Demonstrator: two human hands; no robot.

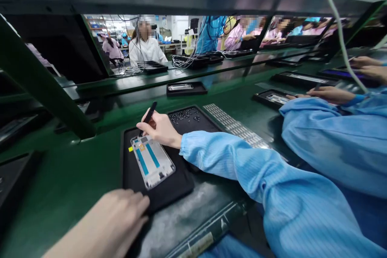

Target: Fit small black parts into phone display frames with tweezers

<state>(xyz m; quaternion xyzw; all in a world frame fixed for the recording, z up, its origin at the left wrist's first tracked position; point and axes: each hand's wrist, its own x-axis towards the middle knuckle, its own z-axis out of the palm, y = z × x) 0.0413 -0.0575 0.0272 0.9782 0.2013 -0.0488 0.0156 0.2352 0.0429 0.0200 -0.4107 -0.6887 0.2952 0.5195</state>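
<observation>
Our right hand [159,127] pinches a slanted black tool [148,116], its tip indistinct, at the far end of a phone frame [151,163] lying in a black tray [182,185]. Our left hand [121,211], blurred, curls loosely at the tray's near edge; we cannot tell whether it grips.

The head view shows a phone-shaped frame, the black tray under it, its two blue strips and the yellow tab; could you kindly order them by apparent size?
1. Black tray
2. Phone-shaped frame
3. Left-hand blue strip and right-hand blue strip: they look alike, so I leave them unranked
4. Yellow tab
</observation>
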